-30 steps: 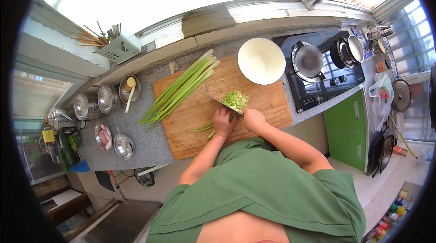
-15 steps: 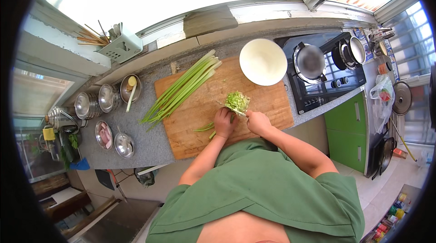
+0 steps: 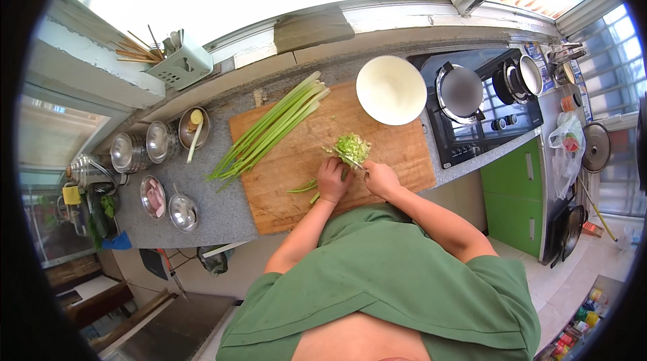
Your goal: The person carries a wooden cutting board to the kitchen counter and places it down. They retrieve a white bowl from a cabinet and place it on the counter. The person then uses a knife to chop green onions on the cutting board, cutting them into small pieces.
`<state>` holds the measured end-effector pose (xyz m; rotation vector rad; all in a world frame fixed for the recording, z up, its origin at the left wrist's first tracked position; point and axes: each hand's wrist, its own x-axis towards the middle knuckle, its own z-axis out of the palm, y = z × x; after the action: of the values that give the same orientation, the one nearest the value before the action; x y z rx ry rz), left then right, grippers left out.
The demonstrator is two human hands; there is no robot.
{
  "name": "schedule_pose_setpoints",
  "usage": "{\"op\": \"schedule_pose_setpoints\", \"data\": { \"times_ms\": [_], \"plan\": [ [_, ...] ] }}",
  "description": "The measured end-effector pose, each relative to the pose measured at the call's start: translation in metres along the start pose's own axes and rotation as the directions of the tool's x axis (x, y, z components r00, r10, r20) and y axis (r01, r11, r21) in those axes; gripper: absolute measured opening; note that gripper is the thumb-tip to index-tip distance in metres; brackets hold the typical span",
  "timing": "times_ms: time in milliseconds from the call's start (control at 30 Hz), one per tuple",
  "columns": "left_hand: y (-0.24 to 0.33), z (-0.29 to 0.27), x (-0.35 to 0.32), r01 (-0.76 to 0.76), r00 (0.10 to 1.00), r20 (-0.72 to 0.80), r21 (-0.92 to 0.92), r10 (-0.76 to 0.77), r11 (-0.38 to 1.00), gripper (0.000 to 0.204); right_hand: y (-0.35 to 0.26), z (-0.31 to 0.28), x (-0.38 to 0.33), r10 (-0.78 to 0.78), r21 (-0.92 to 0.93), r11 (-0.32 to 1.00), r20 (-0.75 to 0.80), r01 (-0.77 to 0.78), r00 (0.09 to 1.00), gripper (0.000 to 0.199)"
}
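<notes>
A wooden cutting board (image 3: pixel 397 152) lies before me, with a heap of chopped pale-green pieces (image 3: pixel 353 147) near its middle. My right hand (image 3: pixel 382 179) is closed around the handle of a knife (image 3: pixel 358 165), whose thin blade edge shows beside the heap; the rest is hard to see. Just left of the blade, my left hand (image 3: pixel 333 180) has its fingers curled down on green stalks (image 3: pixel 303 188), whose ends stick out below it. A bundle of long, uncut green stalks (image 3: pixel 273 128) lies slantwise over the board's left part.
A white bowl (image 3: pixel 391 90) stands at the board's far right corner, beside a black gas stove (image 3: pixel 485 101). On the left of the counter are several metal bowls (image 3: pixel 160 142), one holding pink meat (image 3: pixel 156 199). A utensil holder (image 3: pixel 183 68) stands by the window.
Both hands stay almost in place by the chopped heap. The right hand and knife shift very slightly; the bundle and bowls look unmoved.
</notes>
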<state>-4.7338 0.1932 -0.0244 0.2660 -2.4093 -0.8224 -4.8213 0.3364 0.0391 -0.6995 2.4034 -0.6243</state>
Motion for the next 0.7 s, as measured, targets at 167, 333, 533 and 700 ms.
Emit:
{"op": "schedule_pose_setpoints", "data": {
  "times_ms": [167, 333, 533, 700],
  "plan": [
    [-0.003, 0.002, -0.003, 0.003, 1.0, 0.009, -0.007, -0.003, 1.0, 0.015, -0.006, -0.01, -0.006, 0.028, -0.022, 0.999, 0.065, -0.026, 0.997, 0.021],
    [-0.006, 0.006, -0.006, 0.013, 1.0, 0.009, 0.005, -0.013, 1.0, 0.014, -0.005, -0.007, 0.003, 0.069, -0.085, 0.995, 0.144, -0.057, 0.987, 0.024],
    [-0.001, 0.002, -0.006, 0.024, 1.0, 0.02, 0.016, -0.025, 1.0, 0.012, -0.007, 0.016, 0.003, 0.098, -0.011, 0.995, 0.043, -0.097, 0.994, 0.022],
    [-0.004, 0.004, -0.006, 0.014, 1.0, -0.004, -0.001, -0.014, 1.0, 0.014, -0.002, 0.004, 0.0, 0.028, 0.049, 0.998, 0.027, -0.029, 0.999, 0.02]
  ]
}}
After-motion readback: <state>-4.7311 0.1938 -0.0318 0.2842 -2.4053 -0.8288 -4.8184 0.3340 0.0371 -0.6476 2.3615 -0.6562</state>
